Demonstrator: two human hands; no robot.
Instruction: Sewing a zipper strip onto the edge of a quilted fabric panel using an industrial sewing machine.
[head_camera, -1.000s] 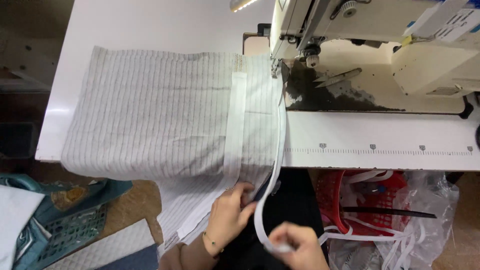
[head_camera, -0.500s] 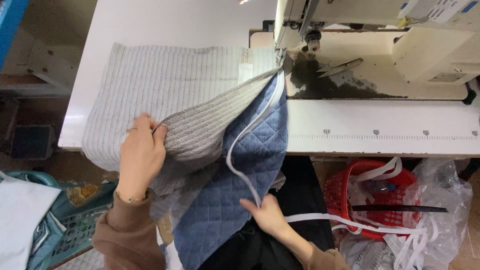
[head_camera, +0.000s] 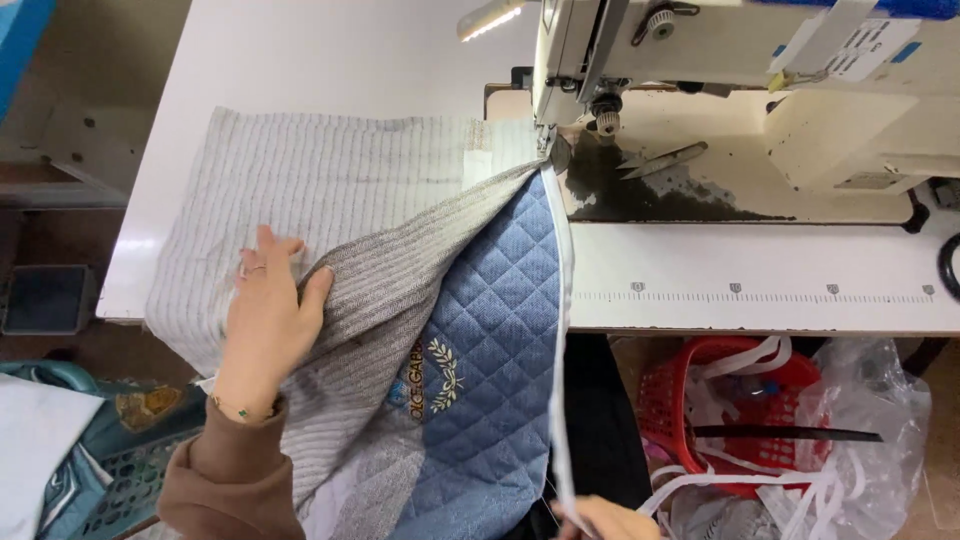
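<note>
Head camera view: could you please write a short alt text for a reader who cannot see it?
A person's left hand presses flat on grey striped fabric folded back over blue quilted fabric at a white sewing machine. The right hand pulls a white binding tape taut along the blue edge.

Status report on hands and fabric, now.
Left hand flat on the grey striped fabric. Right hand pinches the white tape. Blue quilted side exposed, corner under the sewing machine foot.

two hands, one quilted blue panel; one sewing machine, one red basket
</note>
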